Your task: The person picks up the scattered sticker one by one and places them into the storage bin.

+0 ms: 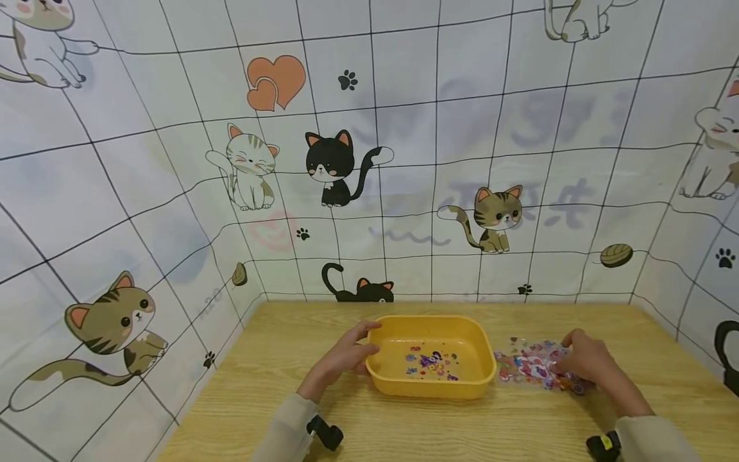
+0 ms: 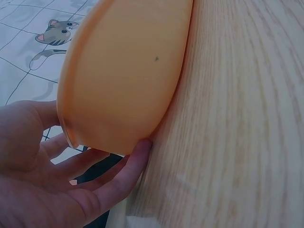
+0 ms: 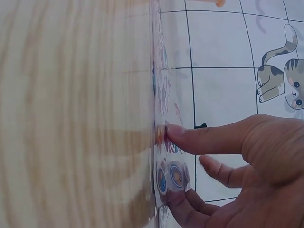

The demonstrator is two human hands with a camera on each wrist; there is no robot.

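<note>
My left hand (image 1: pixel 344 354) grips the left end of a yellow plastic tray (image 1: pixel 430 389), with fingers at its rim. In the left wrist view, one fingertip (image 2: pixel 144 146) reaches low on the tray's outer wall, close to the wood. Small colourful stickers (image 1: pixel 430 359) lie scattered on the tray's floor. To the right of the tray, a clear sheet of colourful stickers (image 1: pixel 532 367) rests on the table. My right hand (image 1: pixel 593 360) pinches this sheet near its right end. The right wrist view shows the thumb on its face and other fingers at its lifted edge.
The light wood table (image 1: pixel 288 321) meets a white cloth backdrop (image 1: pixel 404 160) printed with cats and grid lines at the back and sides. A dark wrist camera (image 1: pixel 326 433) sits on the left sleeve, and another (image 1: pixel 603 445) on the right.
</note>
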